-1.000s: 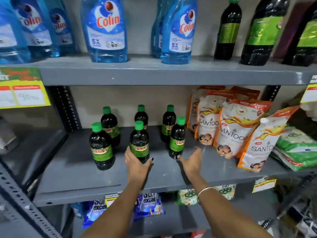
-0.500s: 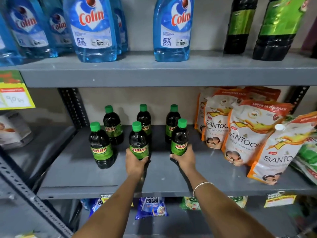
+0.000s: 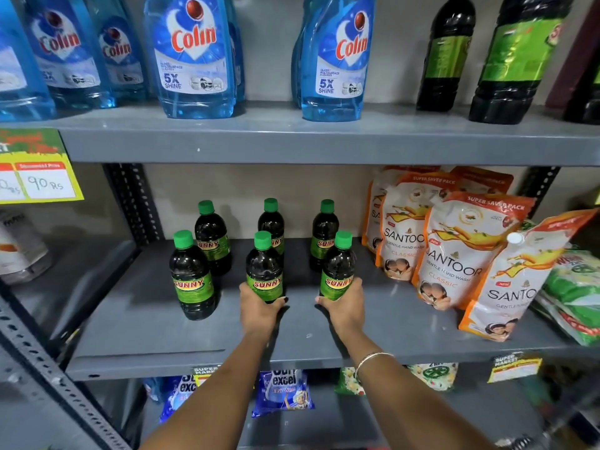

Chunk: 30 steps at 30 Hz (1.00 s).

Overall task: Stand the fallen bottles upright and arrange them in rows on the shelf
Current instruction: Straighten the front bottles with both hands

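**Both hands closed on front-row bottles, middle shelf**

The left hand [image 3: 259, 311] is wrapped around the lower body of the front-centre Sunny bottle [image 3: 264, 267], fingers curled shut on it from the near side. The right hand [image 3: 344, 306] grips the lower body of the front-right Sunny bottle [image 3: 337, 267] in the same manner, thumb showing at the left of the base. A thin bracelet [image 3: 373, 357] sits on the right wrist.

Count of Sunny bottles on the grey middle shelf [image 3: 146, 336]: six, all upright, dark liquid, green caps. Front row, three: the front-left Sunny bottle [image 3: 191, 277] stands free, the other two are held. Back row, three: back-left bottle [image 3: 211, 241], back-centre bottle [image 3: 272, 222], back-right bottle [image 3: 324, 235], each partly hidden behind its front neighbour.

To the right on the same shelf, Santoor hand wash pouches [image 3: 451, 254]: at least five in view, leaning. Beside them, green packets [image 3: 574, 287]; number cannot be told.

Upper shelf: blue Colin bottles [image 3: 191, 56], at least five visible, and dark green-labelled bottles [image 3: 448, 53], at least two.
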Each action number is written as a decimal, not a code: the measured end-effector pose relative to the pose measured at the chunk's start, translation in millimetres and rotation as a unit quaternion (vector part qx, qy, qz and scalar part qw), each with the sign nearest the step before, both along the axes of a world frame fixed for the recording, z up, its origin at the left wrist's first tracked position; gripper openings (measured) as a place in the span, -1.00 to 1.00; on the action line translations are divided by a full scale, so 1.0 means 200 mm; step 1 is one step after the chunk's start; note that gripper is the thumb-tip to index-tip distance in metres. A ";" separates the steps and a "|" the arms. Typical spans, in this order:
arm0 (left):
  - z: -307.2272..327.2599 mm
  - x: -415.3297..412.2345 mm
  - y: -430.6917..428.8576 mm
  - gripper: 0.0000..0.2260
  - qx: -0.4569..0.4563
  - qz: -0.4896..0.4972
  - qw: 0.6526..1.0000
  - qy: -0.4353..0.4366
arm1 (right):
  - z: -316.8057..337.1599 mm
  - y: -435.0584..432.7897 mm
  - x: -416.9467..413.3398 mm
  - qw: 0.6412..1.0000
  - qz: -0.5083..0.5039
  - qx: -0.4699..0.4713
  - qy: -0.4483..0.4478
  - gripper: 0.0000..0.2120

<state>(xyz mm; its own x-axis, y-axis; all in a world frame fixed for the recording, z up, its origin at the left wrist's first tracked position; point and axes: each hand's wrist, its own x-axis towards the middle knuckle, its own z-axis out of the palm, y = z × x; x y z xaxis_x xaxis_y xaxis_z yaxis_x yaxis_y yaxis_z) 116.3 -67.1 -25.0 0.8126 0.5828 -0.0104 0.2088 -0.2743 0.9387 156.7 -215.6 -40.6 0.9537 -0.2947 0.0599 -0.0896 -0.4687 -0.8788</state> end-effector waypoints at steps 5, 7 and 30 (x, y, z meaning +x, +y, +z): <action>0.02 0.02 -0.06 -0.35 -0.030 0.041 0.999 0.001 | 0.01 0.03 0.00 0.999 -0.024 -0.029 0.003 -0.25; 0.01 0.03 -0.06 -0.37 -0.031 0.055 0.998 -0.003 | 0.01 0.03 0.00 1.000 -0.017 -0.025 0.000 -0.25; -0.03 0.05 -0.01 -0.49 0.008 0.032 0.999 0.010 | 0.00 -0.11 0.03 0.991 0.123 0.049 -0.011 -0.39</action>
